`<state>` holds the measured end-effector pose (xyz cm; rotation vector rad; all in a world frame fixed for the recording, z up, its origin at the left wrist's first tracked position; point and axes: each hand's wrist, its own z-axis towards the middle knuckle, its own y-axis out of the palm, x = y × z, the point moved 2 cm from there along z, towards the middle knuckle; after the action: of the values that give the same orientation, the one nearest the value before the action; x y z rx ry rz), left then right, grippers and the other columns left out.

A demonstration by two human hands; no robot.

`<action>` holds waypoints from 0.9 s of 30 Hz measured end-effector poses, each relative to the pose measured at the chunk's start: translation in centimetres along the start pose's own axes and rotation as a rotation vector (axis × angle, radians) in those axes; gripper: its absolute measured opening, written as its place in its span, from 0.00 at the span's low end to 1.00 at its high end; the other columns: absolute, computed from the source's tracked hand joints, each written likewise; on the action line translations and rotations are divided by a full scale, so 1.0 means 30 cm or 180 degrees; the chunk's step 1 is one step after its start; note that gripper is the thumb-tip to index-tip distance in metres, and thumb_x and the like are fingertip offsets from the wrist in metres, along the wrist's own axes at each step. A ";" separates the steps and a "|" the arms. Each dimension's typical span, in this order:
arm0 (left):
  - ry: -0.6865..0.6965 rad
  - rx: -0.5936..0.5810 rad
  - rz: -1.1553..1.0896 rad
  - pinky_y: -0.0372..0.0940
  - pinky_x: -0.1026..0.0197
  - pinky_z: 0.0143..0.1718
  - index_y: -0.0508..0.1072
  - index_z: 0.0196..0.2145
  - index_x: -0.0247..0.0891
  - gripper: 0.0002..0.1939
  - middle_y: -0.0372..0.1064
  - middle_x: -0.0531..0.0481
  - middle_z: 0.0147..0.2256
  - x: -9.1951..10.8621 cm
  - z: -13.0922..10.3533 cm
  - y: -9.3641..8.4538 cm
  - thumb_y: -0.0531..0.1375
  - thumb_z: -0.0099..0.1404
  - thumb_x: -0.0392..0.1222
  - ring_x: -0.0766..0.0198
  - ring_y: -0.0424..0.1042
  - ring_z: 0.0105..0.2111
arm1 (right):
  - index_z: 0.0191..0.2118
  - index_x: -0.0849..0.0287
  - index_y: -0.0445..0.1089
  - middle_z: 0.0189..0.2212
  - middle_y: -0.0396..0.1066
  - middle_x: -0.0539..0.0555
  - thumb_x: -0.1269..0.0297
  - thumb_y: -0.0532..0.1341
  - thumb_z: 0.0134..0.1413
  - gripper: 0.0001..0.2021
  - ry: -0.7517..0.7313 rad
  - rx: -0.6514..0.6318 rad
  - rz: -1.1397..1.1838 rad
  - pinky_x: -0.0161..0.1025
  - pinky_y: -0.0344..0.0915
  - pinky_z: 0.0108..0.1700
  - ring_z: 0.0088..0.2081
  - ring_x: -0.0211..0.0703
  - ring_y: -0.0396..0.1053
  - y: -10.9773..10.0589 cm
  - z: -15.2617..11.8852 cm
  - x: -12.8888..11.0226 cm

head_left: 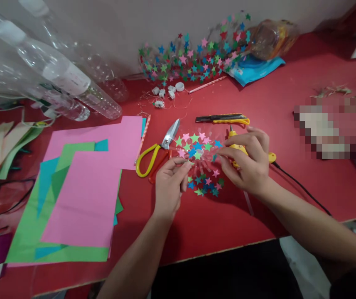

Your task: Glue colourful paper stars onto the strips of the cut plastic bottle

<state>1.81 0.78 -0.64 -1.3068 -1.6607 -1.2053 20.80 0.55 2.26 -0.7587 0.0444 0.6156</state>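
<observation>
A clear plastic piece dotted with small paper stars [197, 146] is between my hands, above the red table. My left hand [173, 185] is at its lower left, thumb and finger pinched together at a small greenish bit. My right hand [248, 160] is at its right side, fingers bent near a blue star [218, 143]; what its fingertips hold is too small to make out. More loose-looking stars [205, 183] lie just below the clear piece. Behind my right hand is a yellow glue gun [232, 135], partly hidden, its black cord running right.
Scissors [148, 160] lie left of the stars, a yellow cutter [223, 118] behind them. Coloured paper sheets [84, 195] are stacked left. Clear bottles [62, 74] lean at back left; star-covered bottles [193, 56] stand by the wall beside a blue packet [254, 70].
</observation>
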 end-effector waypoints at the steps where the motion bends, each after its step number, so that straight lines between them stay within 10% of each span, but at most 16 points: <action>1: 0.0012 0.0007 -0.0033 0.42 0.73 0.12 0.71 0.31 0.38 0.08 0.53 0.65 0.09 0.000 0.001 0.001 0.66 0.58 0.42 0.78 0.45 0.09 | 0.38 0.49 0.70 0.38 0.71 0.49 0.69 0.62 0.55 0.07 -0.0005 0.0021 0.0014 0.52 0.60 0.56 0.40 0.43 0.68 0.001 -0.002 0.002; 15: 0.0539 -0.0042 0.0227 0.40 0.71 0.10 0.71 0.34 0.38 0.09 0.59 0.62 0.11 0.000 0.022 -0.013 0.63 0.61 0.46 0.76 0.47 0.08 | 0.40 0.50 0.69 0.40 0.70 0.50 0.70 0.60 0.55 0.08 -0.0308 0.0146 0.0158 0.53 0.59 0.56 0.42 0.45 0.67 0.010 -0.018 0.009; 27: 0.1925 0.0381 0.2288 0.62 0.65 0.26 0.78 0.39 0.39 0.11 0.70 0.54 0.22 0.015 0.006 -0.039 0.58 0.65 0.44 0.67 0.68 0.23 | 0.39 0.53 0.67 0.39 0.72 0.52 0.70 0.59 0.56 0.06 -0.0543 0.0289 0.0058 0.49 0.60 0.51 0.42 0.45 0.65 0.004 -0.010 0.010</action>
<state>0.57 1.03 -0.56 -1.1530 -0.7195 -0.9033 21.03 0.57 1.89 -0.6166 -0.0771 0.6891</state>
